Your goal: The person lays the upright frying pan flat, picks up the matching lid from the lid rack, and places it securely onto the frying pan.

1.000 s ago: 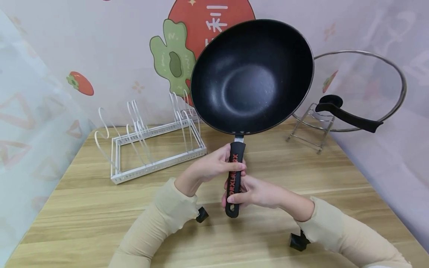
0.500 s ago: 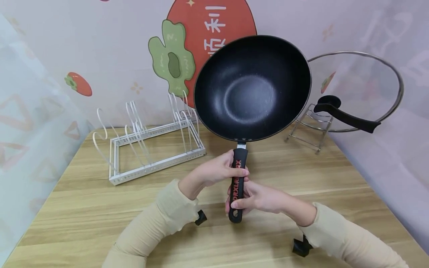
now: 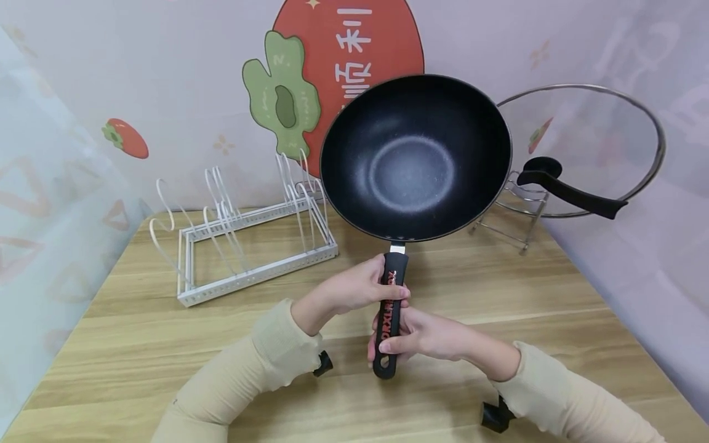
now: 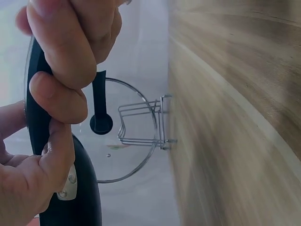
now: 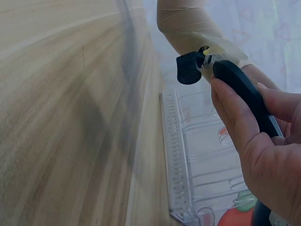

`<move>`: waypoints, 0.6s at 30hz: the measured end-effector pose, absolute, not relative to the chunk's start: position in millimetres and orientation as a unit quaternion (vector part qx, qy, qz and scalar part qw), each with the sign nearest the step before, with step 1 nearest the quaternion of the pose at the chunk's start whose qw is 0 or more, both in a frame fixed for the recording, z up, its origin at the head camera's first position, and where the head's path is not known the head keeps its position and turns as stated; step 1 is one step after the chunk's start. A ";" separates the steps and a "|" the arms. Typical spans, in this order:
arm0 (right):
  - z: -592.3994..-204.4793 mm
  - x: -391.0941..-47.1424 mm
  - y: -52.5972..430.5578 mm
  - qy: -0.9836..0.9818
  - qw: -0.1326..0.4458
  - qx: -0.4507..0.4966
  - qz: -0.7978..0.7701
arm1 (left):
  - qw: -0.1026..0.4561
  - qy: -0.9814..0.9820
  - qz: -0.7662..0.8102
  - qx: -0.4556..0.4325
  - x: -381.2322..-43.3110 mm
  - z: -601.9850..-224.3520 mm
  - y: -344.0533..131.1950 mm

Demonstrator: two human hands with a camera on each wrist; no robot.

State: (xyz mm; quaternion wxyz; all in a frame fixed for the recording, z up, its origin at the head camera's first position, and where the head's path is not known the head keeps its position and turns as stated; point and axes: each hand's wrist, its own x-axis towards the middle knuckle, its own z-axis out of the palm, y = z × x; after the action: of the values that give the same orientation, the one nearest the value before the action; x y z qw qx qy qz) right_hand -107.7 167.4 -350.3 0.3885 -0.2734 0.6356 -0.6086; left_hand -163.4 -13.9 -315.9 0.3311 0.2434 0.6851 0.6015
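Observation:
A black wok (image 3: 412,166) is held up over the table, tilted so that its dark inside faces me. My left hand (image 3: 357,288) grips the upper part of its black handle (image 3: 389,320), close below the metal joint, with the thumb across the red lettering. Lower down, near the hanging hole, my right hand (image 3: 429,335) holds the same handle. In the left wrist view, the fingers (image 4: 61,47) wrap the handle. The right wrist view shows the handle's end between the right thumb and fingers (image 5: 235,110).
A white wire rack (image 3: 260,271) stands on the wooden table (image 3: 138,357) at the left. Behind the wok to the right, a glass lid (image 3: 604,141) with a black knob leans upright in a small metal stand (image 3: 512,224). A printed backdrop lines the back.
The wok has come down and slightly nearer to me, with both hands lowering along with it. Both hands keep their hold on the handle. The rack and lid stay in place.

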 end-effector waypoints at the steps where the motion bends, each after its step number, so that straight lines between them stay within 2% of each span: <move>1: -350.5 -107.3 167.1 0.635 0.390 -0.274 -0.609 | 0.332 0.688 0.599 0.241 -162.9 -315.4 -14.1; 18: -355.4 -103.2 169.4 0.600 0.397 -0.271 -0.639 | 0.347 0.685 0.590 0.251 -162.2 -316.8 -12.8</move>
State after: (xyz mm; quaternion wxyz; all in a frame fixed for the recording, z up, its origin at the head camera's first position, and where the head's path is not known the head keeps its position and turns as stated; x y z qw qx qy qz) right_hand -103.2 169.4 -355.4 0.3966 -0.2710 0.6005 -0.6393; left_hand -162.2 -12.8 -316.8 0.3468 0.2506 0.6850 0.5897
